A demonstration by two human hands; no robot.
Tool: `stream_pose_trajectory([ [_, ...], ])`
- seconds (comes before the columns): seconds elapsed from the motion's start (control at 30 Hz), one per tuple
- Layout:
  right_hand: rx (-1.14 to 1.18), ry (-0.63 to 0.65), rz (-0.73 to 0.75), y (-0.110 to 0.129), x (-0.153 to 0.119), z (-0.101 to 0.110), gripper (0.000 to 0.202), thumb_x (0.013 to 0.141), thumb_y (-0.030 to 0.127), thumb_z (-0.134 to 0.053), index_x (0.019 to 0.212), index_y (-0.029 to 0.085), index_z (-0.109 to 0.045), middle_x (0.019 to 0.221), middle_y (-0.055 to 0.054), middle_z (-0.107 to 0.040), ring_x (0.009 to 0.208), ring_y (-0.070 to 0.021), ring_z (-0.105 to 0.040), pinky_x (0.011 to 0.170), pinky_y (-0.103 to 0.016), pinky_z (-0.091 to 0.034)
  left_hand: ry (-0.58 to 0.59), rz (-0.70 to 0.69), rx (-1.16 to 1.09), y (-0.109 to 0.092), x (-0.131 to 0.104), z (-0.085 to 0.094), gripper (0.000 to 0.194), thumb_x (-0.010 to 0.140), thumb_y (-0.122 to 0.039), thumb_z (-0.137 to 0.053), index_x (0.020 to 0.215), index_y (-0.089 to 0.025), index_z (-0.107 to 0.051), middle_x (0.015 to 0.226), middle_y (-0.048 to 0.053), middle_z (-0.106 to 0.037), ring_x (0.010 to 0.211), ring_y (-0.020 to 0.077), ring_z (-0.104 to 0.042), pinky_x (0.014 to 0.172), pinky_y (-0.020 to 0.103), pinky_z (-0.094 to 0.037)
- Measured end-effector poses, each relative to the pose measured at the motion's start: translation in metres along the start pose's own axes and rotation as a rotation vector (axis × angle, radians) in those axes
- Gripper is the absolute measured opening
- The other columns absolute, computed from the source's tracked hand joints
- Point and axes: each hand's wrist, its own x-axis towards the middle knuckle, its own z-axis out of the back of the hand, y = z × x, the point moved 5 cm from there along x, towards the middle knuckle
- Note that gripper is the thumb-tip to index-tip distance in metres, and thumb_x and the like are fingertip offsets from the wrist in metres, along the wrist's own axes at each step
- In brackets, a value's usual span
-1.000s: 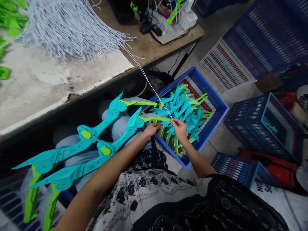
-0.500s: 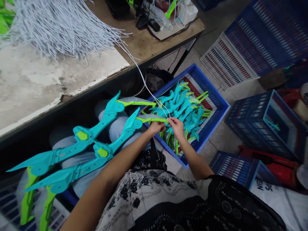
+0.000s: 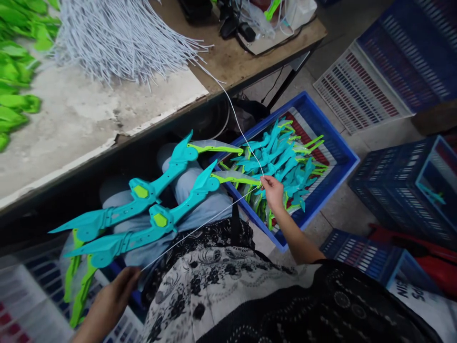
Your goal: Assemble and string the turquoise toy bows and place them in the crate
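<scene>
Two teal toy bows (image 3: 194,190) (image 3: 144,197) with lime-green limb ends lie side by side across the lap. At the green tip of the nearer bow, my right hand (image 3: 274,191) is closed in a pinch on the tip and a thin white cord (image 3: 200,224). My left hand (image 3: 116,290), low at the left, pinches the cord too. Between the hands the cord runs taut below the nearer bow. From my right hand another stretch of cord rises to the table edge, near a large bundle of white cords (image 3: 121,38). The exact grip at the tip is too small to make out.
A blue crate (image 3: 342,159) full of similar toy bows stands on the floor beyond my right hand. Green plastic parts (image 3: 16,71) lie on the worktable (image 3: 85,128) at the left. More blue crates (image 3: 396,171) stand at the right, and a white crate (image 3: 39,295) at the lower left.
My left hand has moved from the bow tip down to the lower left, drawing the cord out straight. My right hand stays at the tip. The whole view has shifted slightly.
</scene>
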Motion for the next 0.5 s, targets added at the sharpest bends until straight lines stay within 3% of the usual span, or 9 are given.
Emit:
stream_pose_trajectory([
  [0.07, -0.009, -0.031, 0.025, -0.002, -0.004, -0.005, 0.028, 0.068, 0.043, -0.063, 0.078, 0.017, -0.065, 0.059, 0.002, -0.059, 0.049, -0.0112, -0.049, 0.051, -0.025, -0.039, 0.003, 0.067, -0.014, 0.028, -0.02, -0.012, 0.031, 0.075, -0.051, -0.048, 0.08, -0.025, -0.062, 0.076, 0.002, -0.073, 0.069, 0.0236, -0.069, 0.058, 0.027, -0.054],
  [0.13, -0.005, -0.05, 0.04, -0.002, -0.009, -0.012, 0.028, 0.069, 0.043, -0.062, 0.078, 0.017, -0.064, 0.063, 0.0, -0.061, 0.054, -0.0127, -0.053, 0.056, -0.027, -0.043, -0.047, 0.101, -0.001, 0.04, -0.031, -0.018, 0.03, 0.073, -0.051, -0.048, 0.075, -0.024, -0.062, 0.073, 0.004, -0.073, 0.067, 0.0253, -0.069, 0.057, 0.03, -0.054],
  [0.3, 0.04, 0.013, 0.017, 0.007, -0.022, -0.029, 0.03, 0.074, 0.046, -0.058, 0.085, 0.018, -0.057, 0.071, -0.002, -0.066, 0.062, -0.0156, -0.06, 0.063, -0.03, -0.049, -0.179, -0.016, 0.033, 0.023, -0.026, -0.018, 0.039, 0.075, -0.056, -0.046, 0.073, -0.022, -0.063, 0.075, 0.008, -0.07, 0.069, 0.0234, -0.068, 0.063, 0.03, -0.054],
  [0.4, 0.002, 0.147, -0.025, 0.011, -0.027, -0.036, 0.03, 0.073, 0.047, -0.059, 0.085, 0.02, -0.056, 0.064, 0.001, -0.061, 0.056, -0.0148, -0.056, 0.053, -0.028, -0.047, -0.157, -0.075, -0.003, 0.011, -0.013, -0.019, 0.042, 0.079, -0.058, -0.043, 0.074, -0.021, -0.062, 0.076, 0.007, -0.068, 0.069, 0.0215, -0.067, 0.063, 0.028, -0.054],
  [0.5, -0.078, 0.306, 0.001, 0.015, -0.024, -0.041, 0.031, 0.072, 0.05, -0.06, 0.083, 0.021, -0.057, 0.057, 0.004, -0.051, 0.049, -0.012, -0.047, 0.047, -0.025, -0.044, -0.162, -0.081, 0.002, 0.018, -0.008, -0.014, 0.037, 0.079, -0.056, -0.044, 0.074, -0.023, -0.061, 0.075, 0.005, -0.068, 0.066, 0.0218, -0.066, 0.061, 0.029, -0.054],
])
